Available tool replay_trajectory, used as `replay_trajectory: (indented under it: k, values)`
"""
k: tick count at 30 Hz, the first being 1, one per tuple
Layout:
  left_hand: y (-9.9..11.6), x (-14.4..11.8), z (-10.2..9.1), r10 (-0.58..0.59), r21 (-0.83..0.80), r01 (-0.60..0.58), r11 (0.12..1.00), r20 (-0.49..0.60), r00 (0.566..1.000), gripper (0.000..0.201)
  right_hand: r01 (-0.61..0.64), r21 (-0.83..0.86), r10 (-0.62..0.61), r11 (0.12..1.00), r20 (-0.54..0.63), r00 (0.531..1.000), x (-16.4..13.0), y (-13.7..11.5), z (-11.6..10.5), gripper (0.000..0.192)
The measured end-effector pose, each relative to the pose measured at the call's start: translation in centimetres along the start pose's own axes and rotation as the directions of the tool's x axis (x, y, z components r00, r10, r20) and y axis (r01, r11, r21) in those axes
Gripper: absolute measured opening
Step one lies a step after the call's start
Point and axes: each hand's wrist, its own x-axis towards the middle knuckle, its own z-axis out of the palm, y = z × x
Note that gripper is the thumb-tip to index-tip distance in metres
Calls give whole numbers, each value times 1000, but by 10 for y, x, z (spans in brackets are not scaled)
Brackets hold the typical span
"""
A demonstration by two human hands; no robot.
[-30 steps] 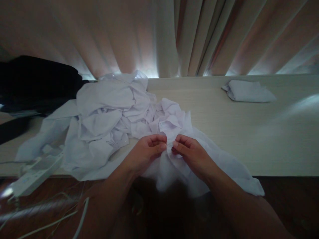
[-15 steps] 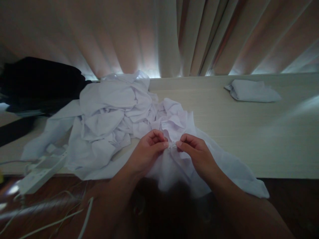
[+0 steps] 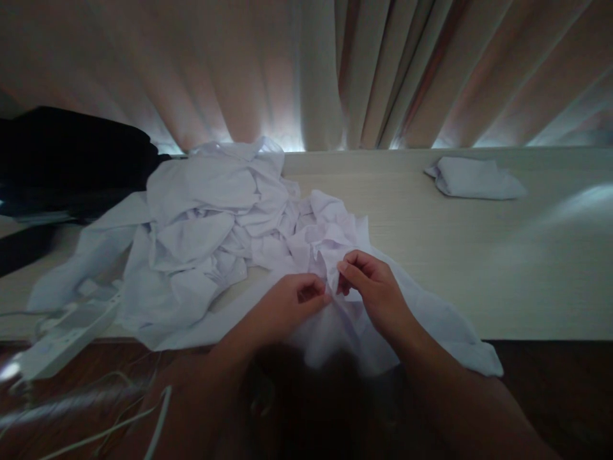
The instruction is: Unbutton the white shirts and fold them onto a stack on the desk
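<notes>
Low in the middle of the frame, the left hand point(image 3: 287, 306) and the right hand point(image 3: 373, 287) meet on a white shirt point(image 3: 335, 243) that lies across the near edge of the pale bench point(image 3: 479, 255) and hangs over it; each grip is pinched together on a fold of the shirt's cloth, fingertips nearly touching; left of centre a heap of crumpled white garments point(image 3: 205, 223) touches the shirt; in the upper right a folded white cloth point(image 3: 474, 177) lies well apart near the curtain point(image 3: 335, 70); at the lower left a white power strip point(image 3: 67, 332) rests at the bench edge; a dark bundle point(image 3: 71, 160) sits at the far left.
</notes>
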Motion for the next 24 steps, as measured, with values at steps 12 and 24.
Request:
replay_trajectory:
  k: [12, 24]
  values:
    - [-11, 25, -35, -16, -84, -20, 996, -407, 913, 21, 148, -785, 26, 601, 204, 979, -1, -5, -24, 17]
    - [13, 11, -22, 15, 555, 251, 793, -429, 903, 58, -55, -618, 150, 785, 102, 983, 21, 1, -44, 36]
